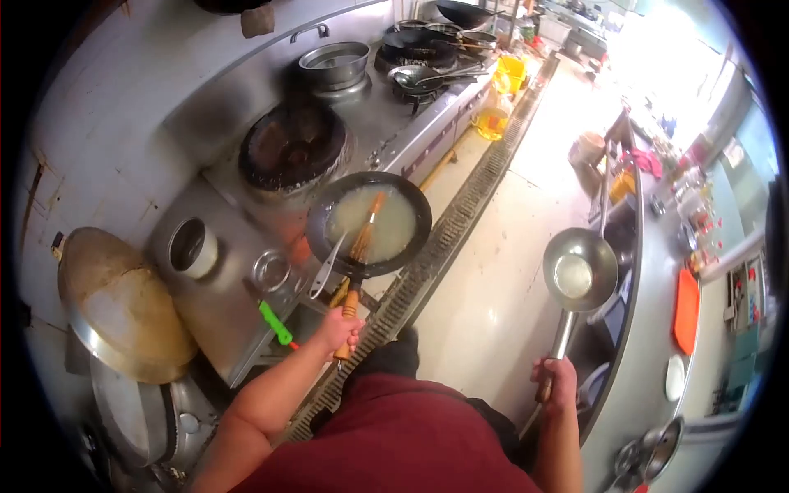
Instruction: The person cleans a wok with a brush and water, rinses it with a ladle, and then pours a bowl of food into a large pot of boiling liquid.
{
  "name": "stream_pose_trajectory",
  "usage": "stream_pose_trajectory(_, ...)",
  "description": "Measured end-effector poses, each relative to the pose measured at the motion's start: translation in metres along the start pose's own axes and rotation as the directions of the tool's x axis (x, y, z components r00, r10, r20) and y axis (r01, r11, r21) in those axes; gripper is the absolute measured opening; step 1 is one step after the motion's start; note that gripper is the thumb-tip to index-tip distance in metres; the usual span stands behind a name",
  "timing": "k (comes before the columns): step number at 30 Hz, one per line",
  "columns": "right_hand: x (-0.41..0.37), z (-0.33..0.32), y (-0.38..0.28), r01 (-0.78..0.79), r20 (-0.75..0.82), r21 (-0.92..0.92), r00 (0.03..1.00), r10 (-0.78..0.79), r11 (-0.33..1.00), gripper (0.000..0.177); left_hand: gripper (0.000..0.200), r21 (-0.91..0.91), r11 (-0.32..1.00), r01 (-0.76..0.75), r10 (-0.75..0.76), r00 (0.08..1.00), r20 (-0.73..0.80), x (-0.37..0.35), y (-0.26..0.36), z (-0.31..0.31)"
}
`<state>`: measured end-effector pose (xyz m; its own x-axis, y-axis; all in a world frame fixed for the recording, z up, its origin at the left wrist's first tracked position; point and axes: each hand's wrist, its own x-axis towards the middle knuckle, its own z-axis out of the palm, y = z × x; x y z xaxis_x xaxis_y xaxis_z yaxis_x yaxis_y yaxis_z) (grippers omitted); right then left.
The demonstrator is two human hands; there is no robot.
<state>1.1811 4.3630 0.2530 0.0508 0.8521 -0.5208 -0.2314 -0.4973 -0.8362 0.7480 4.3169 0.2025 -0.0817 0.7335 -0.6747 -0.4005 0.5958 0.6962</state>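
Note:
My left hand point(336, 330) is closed around the wooden handle of a dark wok point(419, 215). Cloudy pale liquid point(390, 222) fills much of the wok. In it rests a brush point(362, 240) with a wooden handle, its bristles toward me. A pale-handled utensil point(328, 267) leans across the wok's near left rim. On the other side, my right hand point(556, 380) grips the wooden end of a large metal ladle point(602, 283). The ladle's round bowl faces up, with a pale, shiny patch at its bottom.
To the left runs a steel stove counter point(246, 320) with a blackened burner well point(292, 148), a metal pot point(193, 248) and a green-handled tool point(275, 323). A floor grate point(460, 218) lies below the wok. The right-hand counter point(645, 329) carries an orange tray point(686, 312).

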Motion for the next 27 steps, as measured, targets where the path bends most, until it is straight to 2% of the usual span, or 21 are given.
stream_pose_trajectory(4, 0.137, 0.063, -0.045, 0.059, 0.082, -0.076, 0.995, -0.053, 0.995, 0.018, 0.011, -0.054, 0.997, -0.062, 0.06, 0.997, -0.046, 0.13, 0.061, -0.005)
stream_pose_trajectory(6, 0.209, 0.093, -0.068, 0.048, 0.16, -0.045, 0.986, -0.041, 0.998, 0.017, 0.01, -0.037, 0.997, -0.066, 0.061, 0.989, -0.138, 0.187, 0.097, -0.003)
stream_pose_trajectory(7, 0.239, 0.109, -0.082, 0.042, 0.138, -0.111, 0.99, -0.026, 0.993, 0.021, 0.01, -0.056, 0.996, -0.073, 0.064, 0.988, -0.144, 0.216, 0.11, -0.002)
stream_pose_trajectory(9, 0.294, 0.135, -0.111, 0.013, 0.193, -0.108, 0.981, 0.008, 0.994, 0.022, 0.009, -0.057, 0.988, -0.143, 0.13, 0.973, -0.193, 0.261, 0.131, 0.004)
stream_pose_trajectory(11, 0.343, 0.157, -0.137, -0.015, 0.206, -0.12, 0.978, 0.04, 0.993, 0.022, 0.01, -0.073, 0.991, -0.117, 0.096, 0.966, -0.238, 0.303, 0.155, 0.015)
stream_pose_trajectory(14, 0.434, 0.187, -0.175, -0.048, 0.321, -0.147, 0.943, 0.093, 0.988, 0.021, 0.011, -0.113, 0.983, -0.145, 0.098, 0.932, -0.349, 0.366, 0.199, 0.027)
stream_pose_trajectory(16, 0.493, 0.208, -0.197, 0.014, 0.368, -0.232, 0.927, 0.074, 0.973, 0.022, 0.012, -0.083, 0.973, -0.217, 0.168, 0.905, -0.391, 0.408, 0.216, 0.034)
stream_pose_trajectory(18, 0.554, 0.232, -0.217, 0.001, 0.404, -0.26, 0.909, 0.107, 0.966, 0.022, 0.012, -0.104, 0.97, -0.218, 0.151, 0.884, -0.443, 0.449, 0.23, 0.042)
stream_pose_trajectory(23, 0.705, 0.294, -0.279, -0.031, 0.533, -0.35, 0.815, 0.226, 0.936, 0.023, 0.011, -0.107, 0.963, -0.246, 0.122, 0.758, -0.641, 0.52, 0.255, 0.081)
stream_pose_trajectory(27, 0.795, 0.351, -0.338, -0.05, 0.598, -0.411, 0.739, 0.311, 0.91, 0.02, 0.019, -0.064, 0.995, -0.074, 0.003, 0.673, -0.739, 0.55, 0.296, 0.12)
